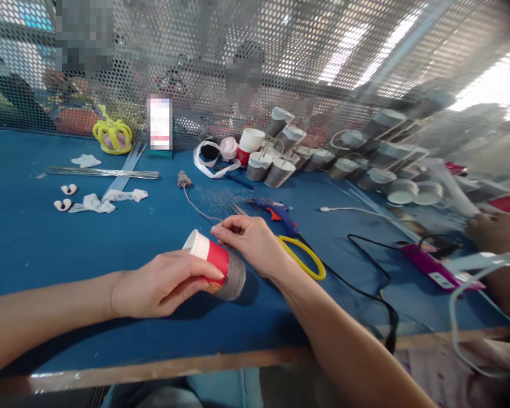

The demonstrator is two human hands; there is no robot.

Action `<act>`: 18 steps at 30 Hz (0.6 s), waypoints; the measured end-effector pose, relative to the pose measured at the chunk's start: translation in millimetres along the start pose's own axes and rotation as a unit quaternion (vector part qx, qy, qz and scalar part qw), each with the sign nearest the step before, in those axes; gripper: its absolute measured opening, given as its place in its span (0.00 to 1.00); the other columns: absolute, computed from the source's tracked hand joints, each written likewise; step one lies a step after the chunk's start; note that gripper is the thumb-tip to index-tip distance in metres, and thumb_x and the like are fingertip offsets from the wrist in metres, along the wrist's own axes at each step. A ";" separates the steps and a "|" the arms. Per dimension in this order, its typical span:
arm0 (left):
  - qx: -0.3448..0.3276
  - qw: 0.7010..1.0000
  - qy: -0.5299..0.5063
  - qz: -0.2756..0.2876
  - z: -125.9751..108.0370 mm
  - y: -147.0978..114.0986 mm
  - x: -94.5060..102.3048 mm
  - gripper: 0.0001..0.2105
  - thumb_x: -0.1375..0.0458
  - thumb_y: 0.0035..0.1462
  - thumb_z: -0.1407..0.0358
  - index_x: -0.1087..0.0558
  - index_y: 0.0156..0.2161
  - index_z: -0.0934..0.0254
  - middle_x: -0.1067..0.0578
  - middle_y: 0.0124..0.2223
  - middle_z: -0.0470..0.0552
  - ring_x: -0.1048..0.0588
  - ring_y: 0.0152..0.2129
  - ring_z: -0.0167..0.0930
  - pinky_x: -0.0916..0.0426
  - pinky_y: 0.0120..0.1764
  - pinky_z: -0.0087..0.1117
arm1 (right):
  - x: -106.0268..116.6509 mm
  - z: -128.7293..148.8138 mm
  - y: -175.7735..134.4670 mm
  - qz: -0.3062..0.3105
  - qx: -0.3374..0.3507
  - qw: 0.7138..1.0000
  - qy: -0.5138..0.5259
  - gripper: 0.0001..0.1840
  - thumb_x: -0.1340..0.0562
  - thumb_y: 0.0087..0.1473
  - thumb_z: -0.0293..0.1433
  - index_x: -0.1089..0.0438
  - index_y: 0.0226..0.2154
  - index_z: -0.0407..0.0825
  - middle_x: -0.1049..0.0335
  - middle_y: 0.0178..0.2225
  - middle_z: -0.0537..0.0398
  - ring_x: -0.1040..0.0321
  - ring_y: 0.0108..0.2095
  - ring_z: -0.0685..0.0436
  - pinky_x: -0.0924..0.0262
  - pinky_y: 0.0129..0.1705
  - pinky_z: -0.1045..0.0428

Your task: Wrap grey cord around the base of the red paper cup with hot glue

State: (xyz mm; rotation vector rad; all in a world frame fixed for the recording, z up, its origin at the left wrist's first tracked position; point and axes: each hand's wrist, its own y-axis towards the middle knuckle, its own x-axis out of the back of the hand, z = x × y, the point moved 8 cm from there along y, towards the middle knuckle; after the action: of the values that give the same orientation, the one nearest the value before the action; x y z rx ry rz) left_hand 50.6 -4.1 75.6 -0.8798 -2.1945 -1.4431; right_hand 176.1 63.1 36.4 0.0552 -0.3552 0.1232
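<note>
My left hand (165, 283) is closed around a red and white paper cup (216, 260), which lies tilted with its white rim to the upper left. Grey yarn (233, 276) is wound in tight rows about the cup's bottom end. Beside the cup, my right hand (250, 241) pinches a strand of grey yarn (198, 211). That strand runs back across the table to a small grey yarn bundle (184, 179). Scissors with yellow handles (306, 259) lie partly under my right hand. A blue hot glue gun (274, 208) rests just behind it.
Several yarn-wrapped cups (259, 165) stand and lie at the back right. A purple power strip (442, 271) with cords sits to the right, near another person's hand (495, 231). Metal wires (106, 172), a phone (160, 123) and a yellow crown-shaped piece (113, 136) are at the back left.
</note>
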 end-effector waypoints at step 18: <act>0.002 1.000 0.020 -0.020 3.1 0.6 3.3 0.07 0.54 0.63 0.71 0.35 0.43 0.67 0.24 0.33 0.53 0.24 0.29 0.26 0.30 0.31 0.21 | -10.8 -15.2 2.0 0.033 -0.055 0.997 0.047 0.14 0.35 0.42 0.41 0.31 0.22 0.46 0.35 0.21 0.60 0.43 0.22 0.53 0.48 0.25 0.55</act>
State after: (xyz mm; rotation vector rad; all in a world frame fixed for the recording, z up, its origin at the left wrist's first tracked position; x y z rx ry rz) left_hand 48.7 -0.2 76.8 -0.8040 -2.1971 -1.4615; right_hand 171.0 65.0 18.5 -0.0721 -0.2700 0.1715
